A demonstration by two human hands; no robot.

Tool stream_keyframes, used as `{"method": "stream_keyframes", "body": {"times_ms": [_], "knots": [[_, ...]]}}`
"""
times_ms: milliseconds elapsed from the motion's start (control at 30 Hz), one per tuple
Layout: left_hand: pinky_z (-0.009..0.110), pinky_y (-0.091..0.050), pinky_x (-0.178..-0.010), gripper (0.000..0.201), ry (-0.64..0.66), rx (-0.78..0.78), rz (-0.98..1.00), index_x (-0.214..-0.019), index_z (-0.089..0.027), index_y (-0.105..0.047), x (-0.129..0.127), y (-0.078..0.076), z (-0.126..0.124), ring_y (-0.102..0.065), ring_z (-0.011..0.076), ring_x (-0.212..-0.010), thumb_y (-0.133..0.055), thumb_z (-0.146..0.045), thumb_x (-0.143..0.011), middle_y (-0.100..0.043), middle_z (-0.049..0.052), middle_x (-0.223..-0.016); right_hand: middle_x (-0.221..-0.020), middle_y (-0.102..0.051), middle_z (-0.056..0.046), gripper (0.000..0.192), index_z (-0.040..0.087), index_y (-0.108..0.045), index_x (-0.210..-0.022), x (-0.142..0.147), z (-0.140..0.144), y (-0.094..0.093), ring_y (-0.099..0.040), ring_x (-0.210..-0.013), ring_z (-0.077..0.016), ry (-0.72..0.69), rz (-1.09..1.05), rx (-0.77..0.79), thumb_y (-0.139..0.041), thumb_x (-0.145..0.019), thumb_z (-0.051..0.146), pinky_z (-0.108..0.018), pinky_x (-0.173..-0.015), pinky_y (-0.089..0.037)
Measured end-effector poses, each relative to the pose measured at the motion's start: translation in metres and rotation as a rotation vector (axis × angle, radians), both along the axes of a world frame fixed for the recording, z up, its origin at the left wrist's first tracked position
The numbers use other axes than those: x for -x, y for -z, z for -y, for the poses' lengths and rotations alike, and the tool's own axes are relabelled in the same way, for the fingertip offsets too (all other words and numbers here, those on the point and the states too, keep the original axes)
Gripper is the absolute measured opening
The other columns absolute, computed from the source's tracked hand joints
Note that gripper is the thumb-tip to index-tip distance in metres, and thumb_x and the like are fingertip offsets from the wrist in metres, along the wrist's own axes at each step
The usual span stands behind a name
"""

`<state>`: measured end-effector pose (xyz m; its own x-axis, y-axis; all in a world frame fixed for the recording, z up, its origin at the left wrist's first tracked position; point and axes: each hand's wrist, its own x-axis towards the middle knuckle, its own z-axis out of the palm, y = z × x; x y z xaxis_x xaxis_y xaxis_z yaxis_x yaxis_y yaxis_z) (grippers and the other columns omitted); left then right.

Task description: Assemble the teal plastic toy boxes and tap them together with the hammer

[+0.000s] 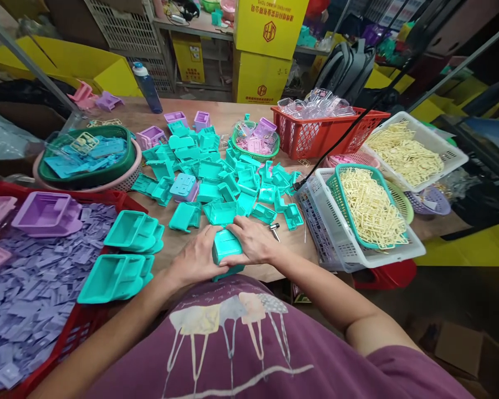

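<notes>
As seen, left hand [197, 259] and right hand [251, 241] around teal piece [225, 248].

You wear a plum-purple T-shirt [249, 343] with short sleeves; the right sleeve's hem shows near the lower right corner. Across the chest runs a pale line drawing, with patches in cream, peach and grey on thin stalks, perhaps umbrellas or trees. Your forearms are bare, and your left hand [197, 257] and right hand [253, 241] carry no gloves.
</notes>
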<state>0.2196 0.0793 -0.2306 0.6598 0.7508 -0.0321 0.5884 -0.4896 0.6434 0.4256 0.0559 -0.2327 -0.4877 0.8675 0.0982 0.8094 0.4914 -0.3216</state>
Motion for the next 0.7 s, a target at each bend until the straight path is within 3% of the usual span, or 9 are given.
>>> {"method": "stream_keyframes", "body": {"times_ms": [133, 400, 467, 567, 633, 700], "knots": [[0.048, -0.052, -0.088, 0.061, 0.033, -0.031, -0.046, -0.123, -0.015, -0.048, -0.002, -0.004, 0.001, -0.062, 0.0350, -0.107, -0.068, -0.036, -0.070, -0.060, 0.015, -0.114, -0.101, -0.057, -0.012, 0.084, 0.012, -0.060, -0.115, 0.008, 0.003, 0.001, -0.055, -0.090, -0.0269, 0.000, 0.011, 0.008, -0.042, -0.081, 0.087, -0.039, -0.079, -0.049], [0.042, -0.052, -0.078, 0.055, 0.007, 0.035, -0.020, -0.120, -0.017, -0.050, 0.002, 0.001, 0.013, -0.064, 0.0308, -0.096, -0.066, -0.033, -0.071, -0.061, 0.011, -0.108, -0.091, -0.060, -0.012, 0.077, 0.012, -0.066, -0.097, 0.016, 0.002, 0.006, -0.056, -0.082, -0.0245, -0.040, -0.011, 0.083, -0.048, -0.080, 0.084, -0.039, -0.076, -0.050], [0.042, -0.053, -0.081, 0.057, -0.050, 0.003, 0.043, -0.122, -0.017, -0.050, 0.004, 0.000, 0.014, -0.064, 0.0309, -0.101, -0.069, -0.036, -0.071, -0.061, 0.011, -0.111, -0.094, -0.060, -0.012, 0.078, 0.012, -0.067, -0.101, 0.013, -0.003, 0.003, -0.057, -0.086, -0.0260, -0.024, -0.127, 0.080, -0.049, -0.079, 0.085, -0.041, -0.080, -0.050], [0.038, -0.054, -0.082, 0.060, -0.287, -0.018, 0.193, -0.124, -0.018, -0.051, 0.008, 0.000, 0.013, -0.064, 0.0287, -0.102, -0.071, -0.049, -0.076, -0.062, 0.010, -0.113, -0.120, -0.058, -0.016, 0.087, 0.015, -0.059, -0.127, 0.006, -0.007, 0.001, -0.055, -0.110, -0.0304, 0.076, -0.466, 0.062, -0.053, -0.077, 0.085, -0.047, -0.097, -0.046], [0.035, -0.055, -0.078, 0.062, -0.439, 0.029, 0.321, -0.126, -0.018, -0.050, 0.014, 0.005, 0.011, -0.064, 0.0260, -0.098, -0.069, -0.054, -0.079, -0.062, 0.009, -0.114, -0.138, -0.050, -0.016, 0.095, 0.020, -0.044, -0.143, 0.004, -0.006, 0.003, -0.051, -0.124, -0.0313, 0.195, -0.734, 0.171, -0.053, -0.076, 0.086, -0.049, -0.103, -0.043], [0.035, -0.056, -0.078, 0.065, -0.490, 0.091, 0.433, -0.130, -0.018, -0.048, 0.021, 0.012, 0.008, -0.064, 0.0254, -0.098, -0.066, -0.056, -0.081, -0.060, 0.010, -0.118, -0.144, -0.047, -0.016, 0.098, 0.021, -0.038, -0.147, 0.004, -0.003, 0.006, -0.051, -0.128, -0.0316, 0.290, -0.903, 0.371, -0.052, -0.076, 0.086, -0.048, -0.102, -0.045]]}}
